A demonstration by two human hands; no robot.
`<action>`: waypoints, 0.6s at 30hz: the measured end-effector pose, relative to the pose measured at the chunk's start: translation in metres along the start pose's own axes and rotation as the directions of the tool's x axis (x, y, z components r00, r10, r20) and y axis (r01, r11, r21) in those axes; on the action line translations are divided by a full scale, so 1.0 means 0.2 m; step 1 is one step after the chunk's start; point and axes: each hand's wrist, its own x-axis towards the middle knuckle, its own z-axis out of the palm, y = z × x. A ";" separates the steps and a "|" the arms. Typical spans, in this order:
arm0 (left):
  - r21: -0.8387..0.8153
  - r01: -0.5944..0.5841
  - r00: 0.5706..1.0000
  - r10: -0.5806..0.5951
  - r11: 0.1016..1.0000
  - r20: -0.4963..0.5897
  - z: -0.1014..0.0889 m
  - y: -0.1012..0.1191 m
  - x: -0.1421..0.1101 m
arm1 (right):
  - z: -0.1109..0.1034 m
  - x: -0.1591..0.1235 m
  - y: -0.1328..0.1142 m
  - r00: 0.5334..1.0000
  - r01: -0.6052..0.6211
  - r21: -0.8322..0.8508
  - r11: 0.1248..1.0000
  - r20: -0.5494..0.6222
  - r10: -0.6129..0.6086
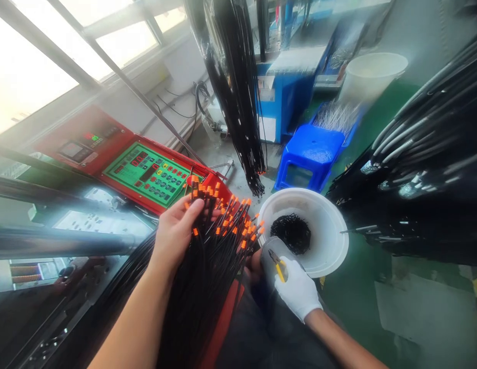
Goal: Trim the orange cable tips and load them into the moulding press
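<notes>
My bare left hand (178,225) is closed around the upper ends of a few black cables with orange tips (200,192). Below and beside it spreads a thick bundle of similar black cables (192,302), their orange ends fanned out to the right. In a white glove, my right hand (298,289) grips a pair of yellow-handled cutting pliers (278,266), jaws pointing up and left. The pliers are over a dark grey shoe-like shape, apart from the cables. Just beyond them stands a white tub (329,230) with short black pieces (290,233) at its bottom.
A red machine with a green control panel (146,171) stands at left. Black cables hang in a bunch (238,102) ahead, and another large bunch (426,154) is at right. A blue stool (313,148) and a white bucket (377,72) are farther back.
</notes>
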 end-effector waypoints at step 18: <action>0.327 -0.152 0.988 0.157 0.933 0.012 0.03 -0.06 0.00 | 0.03 0.02 0.02 0.998 -0.062 -0.045 0.997 0.028 0.064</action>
